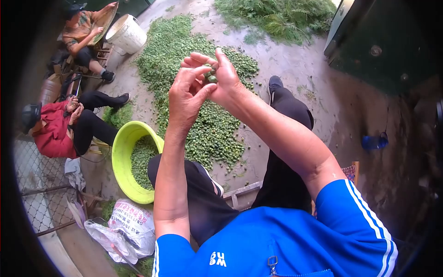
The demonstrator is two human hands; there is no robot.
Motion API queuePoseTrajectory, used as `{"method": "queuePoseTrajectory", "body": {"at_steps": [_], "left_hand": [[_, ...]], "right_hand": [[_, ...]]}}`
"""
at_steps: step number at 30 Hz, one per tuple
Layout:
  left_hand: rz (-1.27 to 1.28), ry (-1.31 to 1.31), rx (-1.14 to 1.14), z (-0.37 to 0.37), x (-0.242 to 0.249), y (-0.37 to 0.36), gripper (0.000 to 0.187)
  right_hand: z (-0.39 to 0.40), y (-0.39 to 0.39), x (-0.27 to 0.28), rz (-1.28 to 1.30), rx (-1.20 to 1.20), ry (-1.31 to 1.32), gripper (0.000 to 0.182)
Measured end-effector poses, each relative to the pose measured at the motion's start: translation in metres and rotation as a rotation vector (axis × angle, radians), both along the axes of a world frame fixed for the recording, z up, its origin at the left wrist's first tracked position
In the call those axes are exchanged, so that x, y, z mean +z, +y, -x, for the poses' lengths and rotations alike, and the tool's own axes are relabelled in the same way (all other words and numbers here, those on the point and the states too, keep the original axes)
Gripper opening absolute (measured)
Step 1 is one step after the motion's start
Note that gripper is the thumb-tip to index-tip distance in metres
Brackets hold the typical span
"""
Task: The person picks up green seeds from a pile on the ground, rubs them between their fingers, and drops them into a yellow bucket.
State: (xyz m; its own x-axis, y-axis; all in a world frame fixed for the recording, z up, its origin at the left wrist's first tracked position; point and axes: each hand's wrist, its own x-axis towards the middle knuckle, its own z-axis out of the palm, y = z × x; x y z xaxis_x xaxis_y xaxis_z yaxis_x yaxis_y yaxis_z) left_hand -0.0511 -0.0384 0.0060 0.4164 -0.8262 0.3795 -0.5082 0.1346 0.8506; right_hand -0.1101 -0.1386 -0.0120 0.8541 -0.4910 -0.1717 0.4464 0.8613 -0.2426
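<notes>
From afar, I saw roundish green fruits [212,79] cupped in the right hand [225,77], right at the left hand [183,92]'s narrowly parted fingertips, whose pinch I couldn't confirm.

The lone head-worn camera looked forward and steeply down, close above the blue, white-striped fabric top [244,235], past the bare left hand [184,92] and bare right hand [225,79], toward the grey floor's [288,64] far edge.

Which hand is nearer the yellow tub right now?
Left. The left hand is above and right of the yellow tub in the picture; the right hand is further up and right.
</notes>
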Motion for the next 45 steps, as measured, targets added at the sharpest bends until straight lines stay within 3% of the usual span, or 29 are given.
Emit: {"method": "queuePoseTrajectory", "body": {"at_steps": [2, 3, 11, 13, 14, 16, 20, 22, 24, 26, 28, 30, 33, 35, 36, 38, 43, 45], "left_hand": [[0.047, -0.245, 0.06, -0.002, -0.001, -0.002, 0.036], [-0.012, -0.231, 0.094, -0.004, -0.004, -0.001, 0.028], [0.092, -0.133, 0.055, -0.017, -0.022, 0.004, 0.02], [0.126, 0.384, -0.053, -0.016, -0.016, 0.007, 0.019], [0.125, 0.385, -0.055, -0.02, -0.016, 0.008, 0.019], [0.18, 0.828, -0.189, -0.032, -0.015, 0.011, 0.016], [0.152, 1.012, -0.172, -0.03, 0.001, 0.018, 0.019], [0.13, 0.974, -0.169, -0.027, 0.003, 0.019, 0.02], [-0.025, 0.577, -0.161, -0.029, -0.002, 0.02, 0.02], [-0.109, 0.466, -0.11, -0.023, -0.004, 0.02, 0.02], [-0.061, -0.01, -0.035, -0.02, -0.01, 0.014, 0.018], [-0.098, -0.075, 0.026, -0.019, -0.013, 0.015, 0.018], [-0.075, 0.125, -0.019, -0.028, -0.015, 0.015, 0.02], [0.08, 0.885, -0.172, -0.034, -0.008, 0.017, 0.022], [0.081, 0.883, -0.169, -0.038, -0.008, 0.019, 0.022], [0.179, 1.24, -0.253, -0.044, -0.006, 0.022, 0.027], [0.225, 1.383, -0.344, -0.038, 0.005, 0.022, 0.033], [0.202, 1.306, -0.226, -0.031, 0.01, 0.022, 0.032]], "right_hand": [[-0.005, 0.003, -0.003, -0.041, -0.007, -0.005, 0.065], [-0.007, 0.003, -0.007, -0.034, 0.009, -0.044, 0.064], [-0.017, 0.013, -0.019, -0.161, 0.029, -0.099, 0.055], [-0.018, 0.012, -0.021, -0.243, 0.023, -0.101, 0.054], [-0.018, 0.011, -0.024, -0.229, 0.03, -0.1, 0.054], [-0.017, 0.01, -0.023, -0.215, 0.037, -0.099, 0.054], [-0.014, 0.011, -0.018, -0.169, 0.036, -0.107, 0.057], [-0.014, 0.009, -0.017, -0.107, 0.011, -0.084, 0.059], [-0.017, 0.009, -0.015, -0.139, -0.008, -0.063, 0.06], [-0.016, 0.011, -0.016, -0.075, 0.036, -0.076, 0.064], [-0.016, 0.012, -0.017, -0.058, 0.053, -0.058, 0.065], [-0.017, 0.013, -0.019, -0.037, 0.053, -0.059, 0.064], [-0.019, 0.012, -0.02, -0.088, 0.031, -0.115, 0.064], [-0.016, 0.011, -0.019, -0.06, 0.032, -0.093, 0.063], [-0.014, 0.011, -0.019, -0.033, 0.033, -0.071, 0.062], [-0.015, 0.011, -0.019, -0.031, 0.04, -0.11, 0.062], [-0.014, 0.013, -0.013, -0.092, -0.001, -0.052, 0.06], [-0.015, 0.013, -0.015, -0.098, -0.003, -0.055, 0.06]]}}
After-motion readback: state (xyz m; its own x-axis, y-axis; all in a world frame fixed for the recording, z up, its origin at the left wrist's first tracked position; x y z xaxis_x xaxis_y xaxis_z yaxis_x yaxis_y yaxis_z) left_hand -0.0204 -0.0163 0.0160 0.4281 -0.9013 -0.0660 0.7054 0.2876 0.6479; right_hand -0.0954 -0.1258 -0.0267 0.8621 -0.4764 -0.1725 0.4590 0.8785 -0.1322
